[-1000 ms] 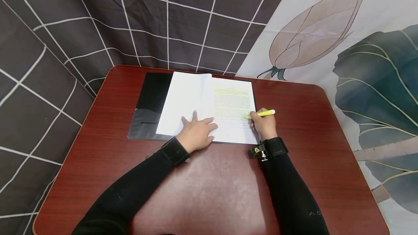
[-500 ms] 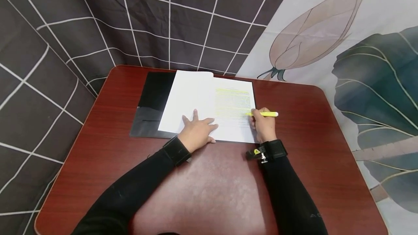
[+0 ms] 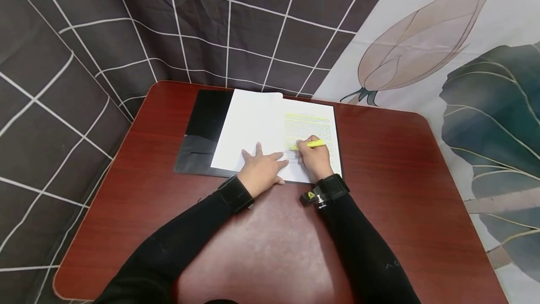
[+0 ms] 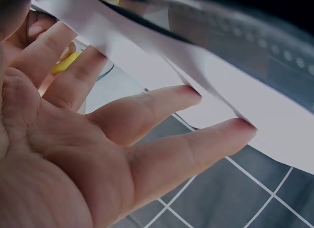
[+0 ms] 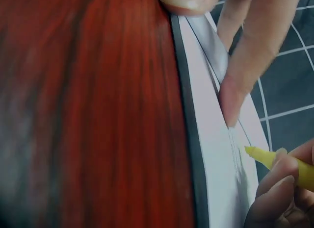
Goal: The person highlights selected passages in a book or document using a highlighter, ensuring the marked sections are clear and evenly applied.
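A black folder (image 3: 198, 128) lies on the table with white sheets in it, turned open like a book. My left hand (image 3: 260, 169) rests with spread fingers across the lower inner part of the blank left page (image 3: 246, 121) and the fold. In the left wrist view its straight fingers (image 4: 191, 149) touch the paper. My right hand (image 3: 316, 161) pinches a yellow highlighter (image 3: 316, 143) over the printed right page (image 3: 310, 109). The tip (image 5: 249, 150) is at the paper, near the left ends of the text lines. Upper lines carry yellow marking; the hand covers some lower text.
The reddish-brown wooden table (image 3: 392, 163) extends on both sides of the folder and toward me. Behind it hang a dark grey cloth with a white grid (image 3: 253, 27) and a pale cloth with a plant print (image 3: 413, 50).
My right hand has moved left across the printed page, carrying the highlighter from the right ends of the lines to their left ends. My left hand stays on the pages; the view shifts slightly.
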The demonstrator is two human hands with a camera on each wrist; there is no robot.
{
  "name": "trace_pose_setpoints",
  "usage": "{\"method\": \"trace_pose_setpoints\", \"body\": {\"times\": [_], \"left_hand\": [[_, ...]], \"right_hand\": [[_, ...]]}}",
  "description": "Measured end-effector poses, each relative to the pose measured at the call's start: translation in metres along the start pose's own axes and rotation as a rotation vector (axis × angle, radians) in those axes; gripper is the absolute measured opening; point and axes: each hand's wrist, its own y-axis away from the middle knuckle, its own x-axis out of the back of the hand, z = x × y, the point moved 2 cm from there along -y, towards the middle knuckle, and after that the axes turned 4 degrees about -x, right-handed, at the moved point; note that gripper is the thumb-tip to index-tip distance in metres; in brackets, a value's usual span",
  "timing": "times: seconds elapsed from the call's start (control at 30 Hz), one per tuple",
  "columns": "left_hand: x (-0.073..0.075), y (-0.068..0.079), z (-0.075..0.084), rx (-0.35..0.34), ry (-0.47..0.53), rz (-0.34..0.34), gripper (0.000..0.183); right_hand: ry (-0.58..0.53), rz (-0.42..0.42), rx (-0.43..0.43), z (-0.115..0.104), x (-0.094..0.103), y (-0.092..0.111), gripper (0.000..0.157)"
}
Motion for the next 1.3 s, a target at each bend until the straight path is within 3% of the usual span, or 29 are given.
{"method": "trace_pose_setpoints", "body": {"times": [0.93,1.3], "left_hand": [[-0.0034,-0.0059,-0.0006,0.018,-0.004,-0.031,0.066],[-0.0016,-0.0056,0.0010,0.023,0.006,-0.038,0.065]], "right_hand": [[0.175,0.007,0.045,-0.0060,-0.0044,-0.0011,0.029],[0.131,0.020,0.031,-0.0040,-0.0015,-0.0027,0.024]]}}
